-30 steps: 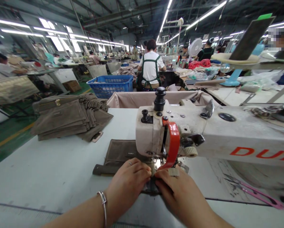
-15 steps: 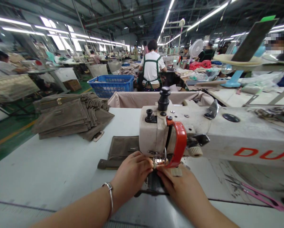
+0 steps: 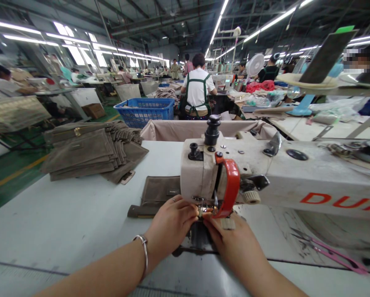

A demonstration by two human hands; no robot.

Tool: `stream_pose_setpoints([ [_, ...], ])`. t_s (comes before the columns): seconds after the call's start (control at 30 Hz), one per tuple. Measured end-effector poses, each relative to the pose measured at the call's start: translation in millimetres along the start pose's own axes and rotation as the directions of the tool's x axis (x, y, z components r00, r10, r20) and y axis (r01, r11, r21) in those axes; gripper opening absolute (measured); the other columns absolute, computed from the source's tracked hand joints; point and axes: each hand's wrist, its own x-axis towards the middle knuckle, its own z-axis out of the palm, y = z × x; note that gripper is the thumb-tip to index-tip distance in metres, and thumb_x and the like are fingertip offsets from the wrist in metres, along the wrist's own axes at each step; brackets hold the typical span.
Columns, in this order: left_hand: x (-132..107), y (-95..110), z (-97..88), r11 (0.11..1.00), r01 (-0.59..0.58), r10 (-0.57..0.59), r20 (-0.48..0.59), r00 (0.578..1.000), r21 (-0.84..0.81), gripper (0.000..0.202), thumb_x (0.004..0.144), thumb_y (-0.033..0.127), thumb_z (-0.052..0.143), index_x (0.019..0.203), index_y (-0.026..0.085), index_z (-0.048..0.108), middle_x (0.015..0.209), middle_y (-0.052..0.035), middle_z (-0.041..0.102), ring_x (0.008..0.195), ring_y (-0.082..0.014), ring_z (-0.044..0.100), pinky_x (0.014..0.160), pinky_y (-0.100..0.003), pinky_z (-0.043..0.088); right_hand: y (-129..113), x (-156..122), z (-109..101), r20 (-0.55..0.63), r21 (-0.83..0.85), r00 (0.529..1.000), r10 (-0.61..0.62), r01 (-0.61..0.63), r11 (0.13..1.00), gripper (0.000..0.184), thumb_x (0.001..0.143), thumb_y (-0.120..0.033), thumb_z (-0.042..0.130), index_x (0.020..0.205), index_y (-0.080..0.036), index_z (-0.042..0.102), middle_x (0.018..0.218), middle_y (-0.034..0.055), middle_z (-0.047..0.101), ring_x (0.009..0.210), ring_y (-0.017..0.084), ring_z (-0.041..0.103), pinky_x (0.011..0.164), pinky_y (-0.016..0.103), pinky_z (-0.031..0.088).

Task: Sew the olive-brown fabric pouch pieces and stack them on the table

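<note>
Fabric piece (image 3: 160,193) beneath left fingers (image 3: 189,210), right fingers (image 3: 210,220) alongside

Two bare forearms, thin silver bangle (image 3: 144,250) round the left wrist, slim ring (image 3: 173,200) on a left hand (image 3: 171,226) finger

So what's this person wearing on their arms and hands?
Both forearms are bare, no sleeves or gloves. A thin silver bangle circles the left wrist, and the left hand seems to wear a small ring. The right hand shows no jewellery.
</note>
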Motion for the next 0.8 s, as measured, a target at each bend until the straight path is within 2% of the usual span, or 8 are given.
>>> stream_pose_setpoints([
  [0.2, 0.7, -1.2, 2.4, 1.0, -0.009, 0.01, -0.035, 0.999, 0.008, 0.01, 0.087, 0.013, 0.063, 0.083, 0.021, 0.068, 0.086, -0.0013, 0.072, 0.082, -0.0184, 0.063, 0.082, -0.032, 0.05, 1.8, -1.8, 5.0, -0.012, -0.027, 1.0, 0.005, -0.006, 1.0, 0.021, 0.089, -0.009, 0.051, 0.097, -0.018, 0.068, 0.092, 0.0086, 0.069, 0.085, 0.022, 0.061, 0.077, 0.031, 0.051],
  [0.43, -0.2, -3.6, 4.6, 1.0, 0.015, -0.015, -0.02, 1.0, 0.012, 0.009, 0.085, 0.014, 0.066, 0.085, 0.022, 0.07, 0.088, -0.0007, 0.072, 0.083, -0.0183, 0.063, 0.082, -0.031, 0.049, 2.4, -1.9, 5.1, -0.007, -0.045, 1.0, 0.007, -0.008, 0.999, 0.02, 0.088, -0.009, 0.053, 0.095, -0.018, 0.069, 0.09, 0.009, 0.068, 0.082, 0.023, 0.06, 0.075, 0.032, 0.051],
  [0.67, 0.9, -3.4, 6.6, 1.0, 0.018, -0.017, -0.04, 0.999, 0.019, 0.009, 0.084, 0.014, 0.067, 0.084, 0.022, 0.069, 0.089, -0.0004, 0.072, 0.084, -0.0181, 0.063, 0.083, -0.031, 0.05, 1.7, -0.8, 6.9, -0.02, 0.039, 0.999, 0.027, -0.026, 0.999, 0.024, 0.089, -0.008, 0.049, 0.098, -0.018, 0.068, 0.094, 0.0096, 0.068, 0.091, 0.024, 0.06, 0.081, 0.033, 0.05],
  [0.8, -2.1, -3.6, 7.6, 0.999, 0.016, -0.014, -0.073, 0.997, 0.028, 0.012, 0.084, 0.012, 0.065, 0.081, 0.023, 0.068, 0.084, -0.0001, 0.072, 0.082, -0.0187, 0.063, 0.081, -0.031, 0.052, -1.3, -0.7, 7.9, -0.027, 0.059, 0.995, 0.091, -0.089, 0.994, 0.023, 0.087, -0.007, 0.052, 0.096, -0.021, 0.067, 0.094, 0.0072, 0.068, 0.084, 0.021, 0.061, 0.075, 0.029, 0.05],
])
